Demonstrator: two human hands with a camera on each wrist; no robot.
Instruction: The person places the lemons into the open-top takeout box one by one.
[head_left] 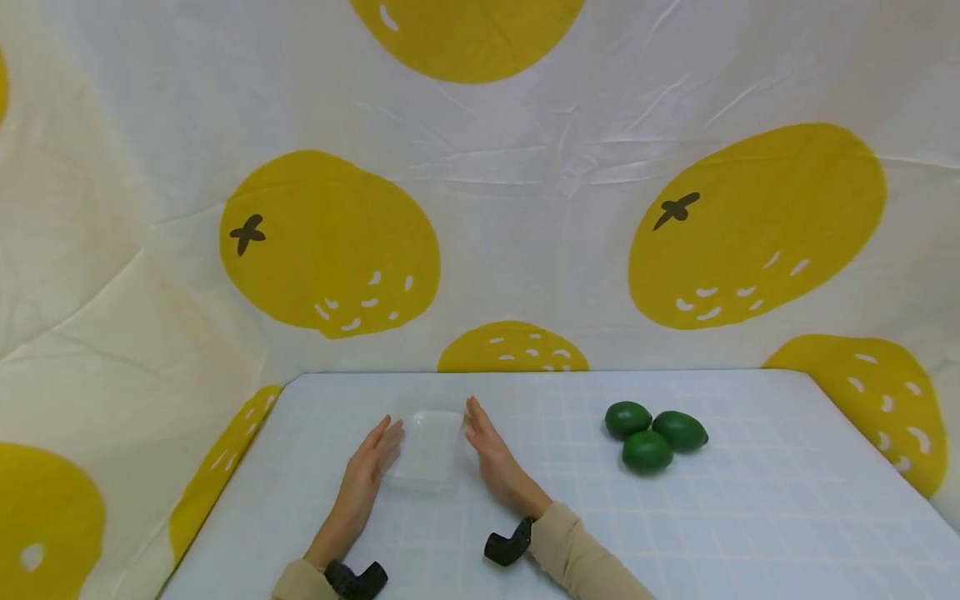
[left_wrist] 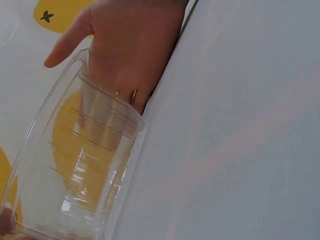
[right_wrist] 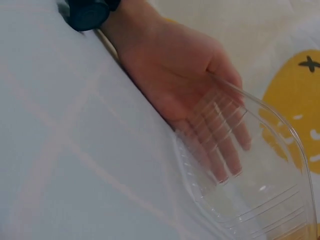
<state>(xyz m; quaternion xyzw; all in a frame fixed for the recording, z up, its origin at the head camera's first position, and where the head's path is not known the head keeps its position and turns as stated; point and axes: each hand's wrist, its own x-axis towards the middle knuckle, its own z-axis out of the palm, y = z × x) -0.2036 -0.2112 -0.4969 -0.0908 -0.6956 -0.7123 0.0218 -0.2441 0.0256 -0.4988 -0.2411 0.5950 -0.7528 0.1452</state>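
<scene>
A clear plastic container (head_left: 429, 450) with ribbed walls sits on the table between my two hands. My left hand (head_left: 367, 462) is at its left side, fingers straight and palm turned toward the wall. On the opposite side stands my right hand (head_left: 497, 457), its fingers extended along the container's right wall. In the left wrist view, the fingers of the left hand (left_wrist: 132, 45) show through the clear wall of the container (left_wrist: 85, 165). The right wrist view has the right hand (right_wrist: 185, 85) with straight fingers behind the transparent plastic (right_wrist: 260, 185).
Three green lemon-shaped fruits (head_left: 648, 451) lie grouped to the right on the table (head_left: 750, 517), which has a pale checked cloth. A white curtain with yellow fruit prints (head_left: 540, 250) hangs behind the table and along its left side.
</scene>
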